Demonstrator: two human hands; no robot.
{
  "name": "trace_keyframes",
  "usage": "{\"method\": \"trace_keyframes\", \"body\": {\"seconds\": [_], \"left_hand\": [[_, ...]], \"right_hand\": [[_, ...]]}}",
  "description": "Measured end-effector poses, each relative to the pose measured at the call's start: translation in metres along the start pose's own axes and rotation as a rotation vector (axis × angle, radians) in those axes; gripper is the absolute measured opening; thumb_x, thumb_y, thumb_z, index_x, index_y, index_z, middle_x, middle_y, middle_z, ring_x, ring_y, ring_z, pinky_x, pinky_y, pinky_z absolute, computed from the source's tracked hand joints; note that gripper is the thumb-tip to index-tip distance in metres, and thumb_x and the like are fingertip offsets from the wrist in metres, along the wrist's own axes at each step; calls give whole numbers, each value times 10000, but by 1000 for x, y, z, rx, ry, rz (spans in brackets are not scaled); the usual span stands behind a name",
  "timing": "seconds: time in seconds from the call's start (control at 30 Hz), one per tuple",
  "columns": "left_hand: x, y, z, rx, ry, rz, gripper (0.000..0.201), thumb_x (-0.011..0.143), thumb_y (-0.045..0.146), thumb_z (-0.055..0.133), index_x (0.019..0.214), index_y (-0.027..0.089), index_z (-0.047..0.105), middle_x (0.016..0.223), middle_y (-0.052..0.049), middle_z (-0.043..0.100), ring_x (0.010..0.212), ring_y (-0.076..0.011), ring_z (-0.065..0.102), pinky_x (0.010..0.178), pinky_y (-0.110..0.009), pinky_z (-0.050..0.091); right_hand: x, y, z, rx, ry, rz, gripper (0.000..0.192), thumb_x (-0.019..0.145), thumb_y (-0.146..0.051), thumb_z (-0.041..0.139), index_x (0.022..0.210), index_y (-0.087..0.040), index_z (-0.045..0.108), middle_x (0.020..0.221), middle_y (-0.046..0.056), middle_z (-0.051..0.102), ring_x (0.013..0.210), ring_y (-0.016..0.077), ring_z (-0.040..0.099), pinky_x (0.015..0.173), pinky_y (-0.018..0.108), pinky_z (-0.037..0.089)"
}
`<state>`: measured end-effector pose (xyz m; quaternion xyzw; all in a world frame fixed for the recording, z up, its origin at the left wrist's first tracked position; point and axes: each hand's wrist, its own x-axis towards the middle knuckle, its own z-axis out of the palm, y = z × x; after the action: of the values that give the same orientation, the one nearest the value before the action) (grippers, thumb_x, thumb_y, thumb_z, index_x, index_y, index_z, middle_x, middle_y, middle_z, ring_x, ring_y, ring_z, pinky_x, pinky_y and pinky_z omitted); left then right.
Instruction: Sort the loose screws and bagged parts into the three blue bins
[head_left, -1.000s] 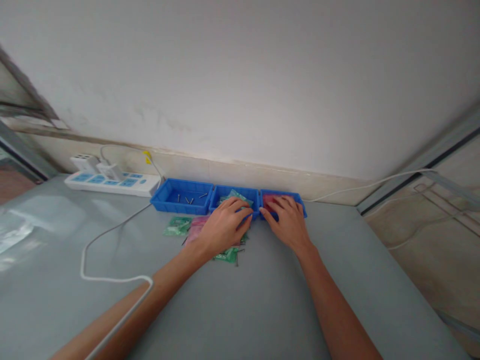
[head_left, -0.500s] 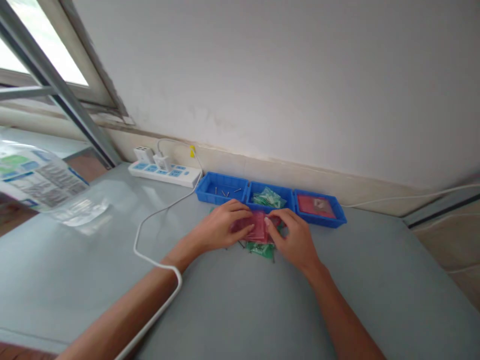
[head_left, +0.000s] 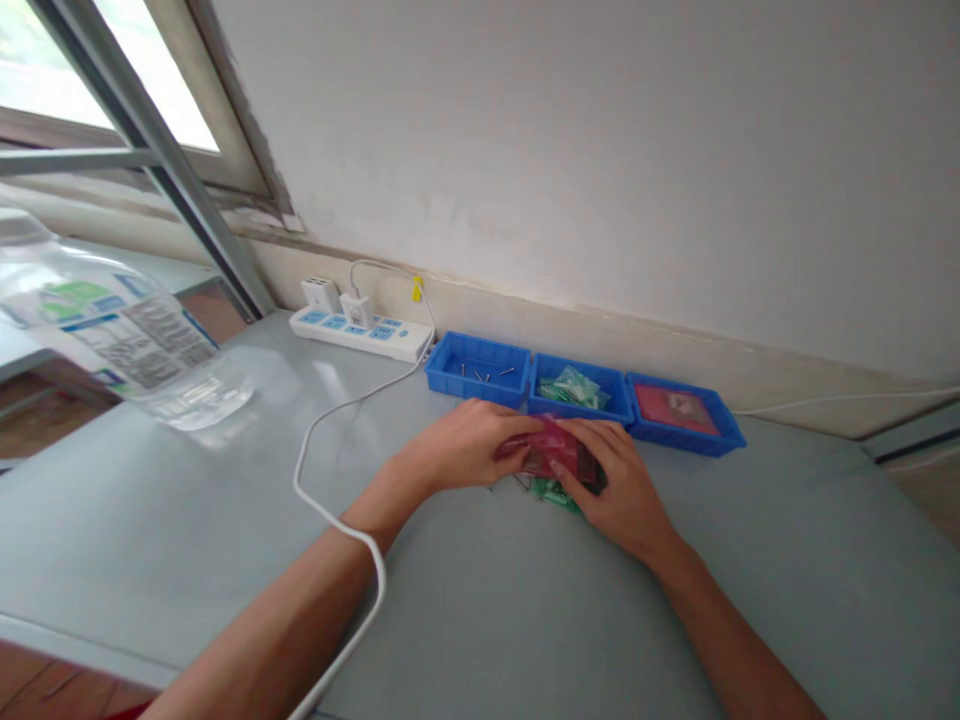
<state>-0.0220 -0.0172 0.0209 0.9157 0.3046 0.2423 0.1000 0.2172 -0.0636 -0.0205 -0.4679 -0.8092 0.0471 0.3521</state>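
We hold a small red bag (head_left: pixel 553 455) between both hands, just in front of the row of blue bins (head_left: pixel 585 392) on the grey desk (head_left: pixel 480 590). Our left hand (head_left: pixel 465 455) pinches its left edge and our right hand (head_left: pixel 619 485) closes its grip on the right edge, so the bag's long axis runs left to right between them. Green bags (head_left: pixel 553 492) lie underneath, touching the desk. The red-filled bin (head_left: pixel 679 412) sits nearer our right hand.
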Motion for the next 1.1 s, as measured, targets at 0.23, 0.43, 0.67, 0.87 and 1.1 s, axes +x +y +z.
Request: {"method": "trace_keyframes", "body": {"seconds": [0.23,0.43,0.67,0.87,1.1], "left_hand": [[2,2,5,103,-20,26,486,853,78,523,1307,203,644,1064,-68,766,915,-214,735,822,-288,566],[11,14,10,-310,443,-164,426,948,150,490,1362,211,570,1111,-57,742,945,-154,724,865,-257,572],[20,31,29,-895,395,-325,458,996,335,500,1422,186,422,1104,-105,740,936,-198,748,789,-298,629],[22,34,42,-959,442,-434,543,867,443,736,1307,179,561,984,-74,775,897,-230,760,783,-329,646],[27,41,38,-1038,331,-454,483,894,545,677,1189,163,664,903,-69,792,797,-225,760,658,-300,636]], "right_hand": [[1,0,4,54,69,34,304,957,-334,639,1247,-250,680,1254,92,702,1189,286,595,1076,514,480],[7,-11,4,338,265,244,603,880,-393,731,1436,-266,534,1359,127,646,1162,280,652,1018,499,543],[12,-12,-2,853,228,549,330,784,-475,802,975,-227,699,842,46,763,677,207,718,580,325,609],[16,-7,-8,843,362,547,327,742,-456,834,875,-229,638,750,-6,706,561,149,636,513,276,557],[20,1,-24,921,183,609,686,690,-462,861,1284,-259,584,629,-58,665,420,138,540,385,255,443]]}}
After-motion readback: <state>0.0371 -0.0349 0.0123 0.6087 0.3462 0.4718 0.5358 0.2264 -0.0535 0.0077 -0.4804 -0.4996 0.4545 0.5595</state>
